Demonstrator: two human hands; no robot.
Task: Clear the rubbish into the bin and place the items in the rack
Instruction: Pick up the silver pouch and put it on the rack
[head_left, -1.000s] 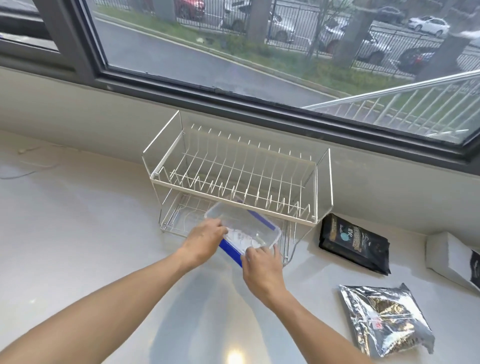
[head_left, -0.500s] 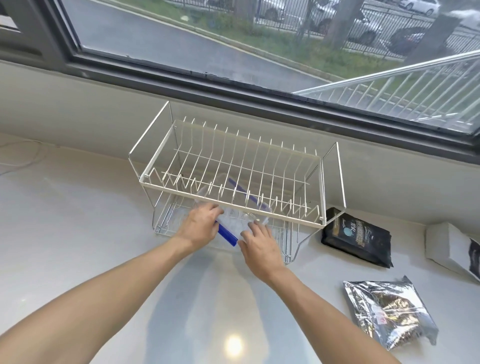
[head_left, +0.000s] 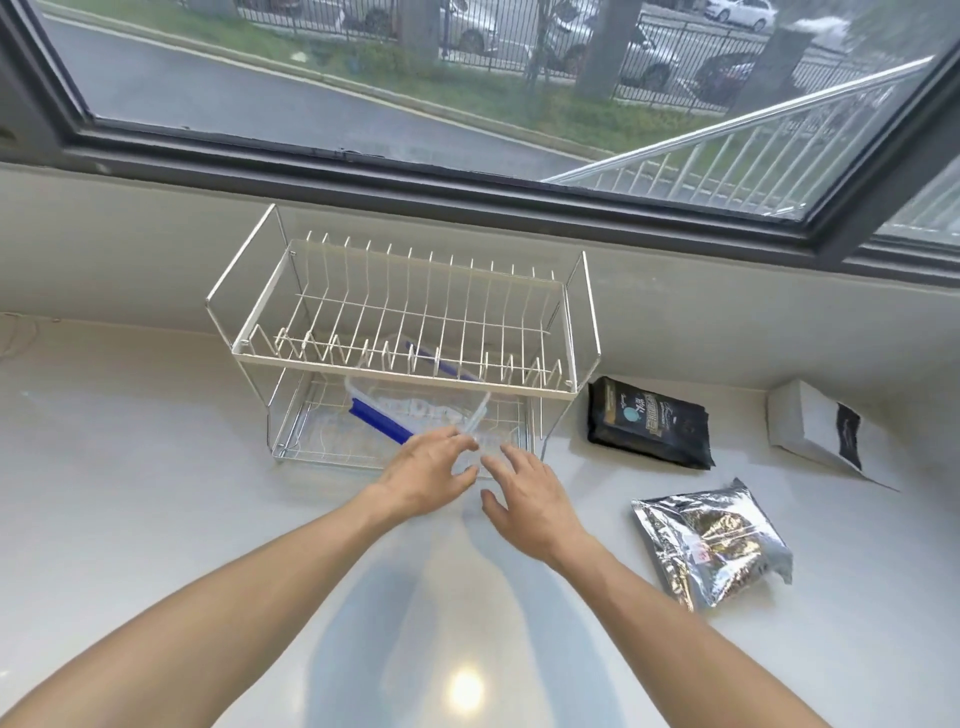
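A white two-tier wire rack (head_left: 405, 366) stands on the white counter under the window. A clear plastic container with blue clips (head_left: 410, 413) lies on the rack's lower shelf, partly hidden by the upper tier's wires. My left hand (head_left: 423, 475) and my right hand (head_left: 524, 499) hover just in front of the lower shelf, fingers spread, holding nothing. The left fingertips are close to the container's near edge. A black pouch (head_left: 649, 423) and a silver foil bag (head_left: 711, 543) lie on the counter to the right.
A white box with a black label (head_left: 815, 423) sits at the far right by the wall. A thin white cable (head_left: 18, 332) lies at the far left. The dark window frame (head_left: 467, 182) runs above the rack. The counter (head_left: 130, 493) spreads left of the rack.
The container went from my hands in front of the rack onto the lower shelf. Both hands have let go and drawn back slightly, fingers now apart.
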